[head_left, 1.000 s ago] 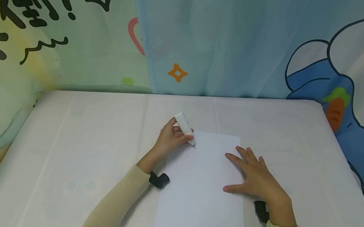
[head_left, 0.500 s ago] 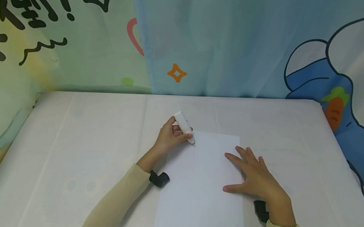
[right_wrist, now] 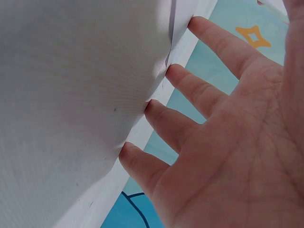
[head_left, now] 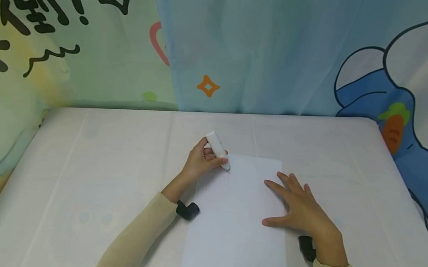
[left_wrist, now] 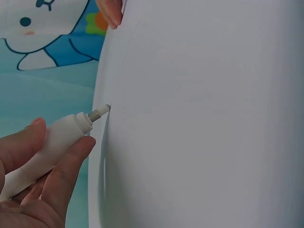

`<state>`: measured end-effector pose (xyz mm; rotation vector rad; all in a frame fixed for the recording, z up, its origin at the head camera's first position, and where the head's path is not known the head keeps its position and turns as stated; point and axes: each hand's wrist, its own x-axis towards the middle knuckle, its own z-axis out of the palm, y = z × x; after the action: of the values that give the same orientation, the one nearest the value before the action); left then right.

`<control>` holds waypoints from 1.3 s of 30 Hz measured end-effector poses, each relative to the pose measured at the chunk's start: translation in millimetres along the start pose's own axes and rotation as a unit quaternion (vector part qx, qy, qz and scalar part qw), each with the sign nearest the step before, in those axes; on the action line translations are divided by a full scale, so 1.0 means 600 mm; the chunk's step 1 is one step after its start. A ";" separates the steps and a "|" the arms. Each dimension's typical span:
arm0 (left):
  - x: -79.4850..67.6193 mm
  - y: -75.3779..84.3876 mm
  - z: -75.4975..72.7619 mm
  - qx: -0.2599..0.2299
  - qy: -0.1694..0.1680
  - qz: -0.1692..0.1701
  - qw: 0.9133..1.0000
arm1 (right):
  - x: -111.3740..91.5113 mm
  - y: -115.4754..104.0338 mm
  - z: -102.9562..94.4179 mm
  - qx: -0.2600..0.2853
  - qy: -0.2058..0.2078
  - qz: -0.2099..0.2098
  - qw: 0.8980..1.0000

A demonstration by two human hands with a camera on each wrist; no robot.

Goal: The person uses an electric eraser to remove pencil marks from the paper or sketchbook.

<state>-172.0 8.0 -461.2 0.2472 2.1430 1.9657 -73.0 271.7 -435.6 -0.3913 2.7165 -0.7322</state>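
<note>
A sheet of white paper (head_left: pixel 239 249) lies on the white-covered table. My left hand (head_left: pixel 196 163) grips a thick white electric eraser (head_left: pixel 216 145) between thumb and fingers, tilted over the sheet's upper left part. Seen from the left wrist, the eraser (left_wrist: pixel 57 142) has a metal collar and a small pale tip that meets the paper surface (left_wrist: pixel 190 118). My right hand (head_left: pixel 299 205) rests with spread fingers on the sheet's right side. Its fingertips (right_wrist: pixel 154 107) press the paper in the right wrist view.
The white table cover (head_left: pixel 121 161) extends around the sheet on both sides. A printed cloth backdrop (head_left: pixel 253 46) hangs behind the table. Each wrist carries a black camera mount, the left one (head_left: pixel 187 212) near the sheet's left edge.
The electric eraser's tip shifts very slightly up the sheet and back again. My right hand and the paper stay in place.
</note>
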 end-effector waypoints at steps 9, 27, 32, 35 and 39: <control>-0.003 0.002 -0.001 0.004 -0.005 -0.009 1.000 | -0.001 -0.001 -0.002 0.002 0.000 0.002 1.000; -0.009 -0.001 0.000 0.006 -0.011 -0.014 1.000 | 0.000 -0.001 -0.002 -0.001 0.000 -0.001 1.000; -0.011 0.001 0.000 0.006 -0.014 -0.010 1.000 | 0.000 0.000 -0.001 -0.004 0.000 -0.002 1.000; -0.011 0.001 -0.001 0.012 -0.014 -0.008 1.000 | 0.001 0.000 0.000 -0.006 0.000 -0.004 1.000; -0.011 0.000 -0.002 0.013 -0.014 -0.008 1.000 | 0.002 -0.001 0.000 -0.009 0.001 -0.004 1.000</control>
<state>-166.1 5.2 -461.0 0.2605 2.1482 1.9144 -73.7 270.8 -435.5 -0.4047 2.7260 -0.7116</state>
